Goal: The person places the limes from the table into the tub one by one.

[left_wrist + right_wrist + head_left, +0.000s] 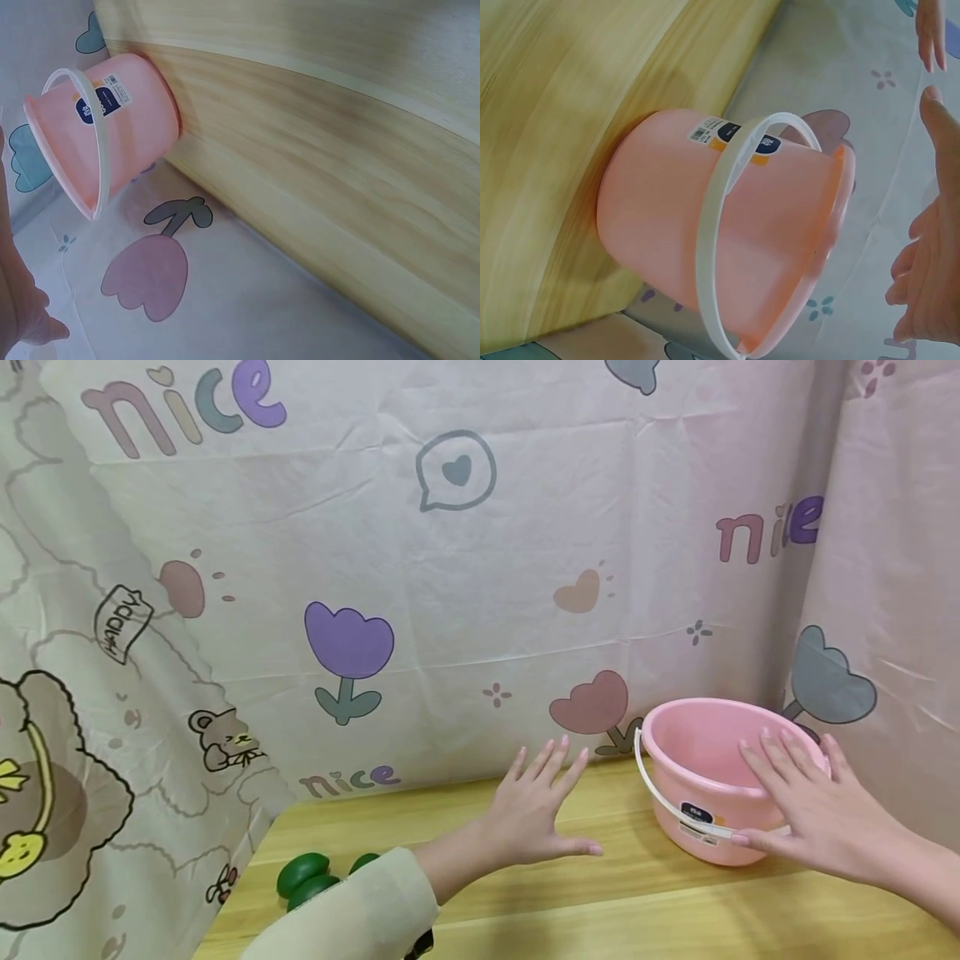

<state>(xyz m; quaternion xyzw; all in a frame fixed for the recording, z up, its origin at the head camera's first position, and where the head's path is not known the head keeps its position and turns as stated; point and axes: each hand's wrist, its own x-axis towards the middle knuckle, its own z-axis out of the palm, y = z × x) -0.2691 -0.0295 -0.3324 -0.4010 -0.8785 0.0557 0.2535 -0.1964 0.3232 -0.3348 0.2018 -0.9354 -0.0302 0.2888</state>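
A pink bucket [720, 810] with a white handle [675, 810] hanging down its front stands upright on the wooden table [600, 910], at the right. My right hand [817, 810] is spread in front of the bucket and hides part of its rim; in the right wrist view that hand [930, 262] appears apart from it. My left hand [536, 810] is raised over the middle of the table, fingers spread, holding nothing. Green rounded objects [303, 872] lie at the table's left, partly hidden by my left sleeve [360, 910].
A printed cloth [480, 568] with flowers and lettering hangs behind the table and along both sides. A small dark object [422, 943] shows under the left sleeve, too covered to identify.
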